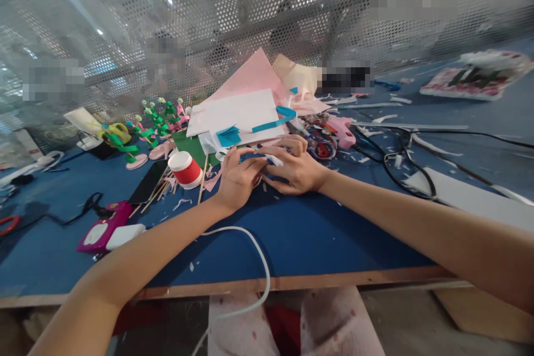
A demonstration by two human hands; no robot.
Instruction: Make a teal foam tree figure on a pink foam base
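My left hand [237, 181] and my right hand [294, 169] meet over the near middle of the table, fingertips almost touching. Between their bent fingers shows a small white piece [274, 160], apparently paper; the fingers partly hide it. Both hands are closed in a pinch around it. Just beyond them lie white sheets [242, 110] with a folded blue paper [229, 136] and a bent blue strip [275, 120] on top. A white cup with a red band [186, 170] stands left of my left hand, beside thin wooden sticks [203, 178].
Small green and pink paper plants [156, 119] stand at the left behind a black phone [148, 182]. A purple power socket [104, 228] with a white plug is nearer. A pink glue gun [341, 131], black cables [387, 161] and paper scraps lie right. A white cable [261, 256] crosses the front edge.
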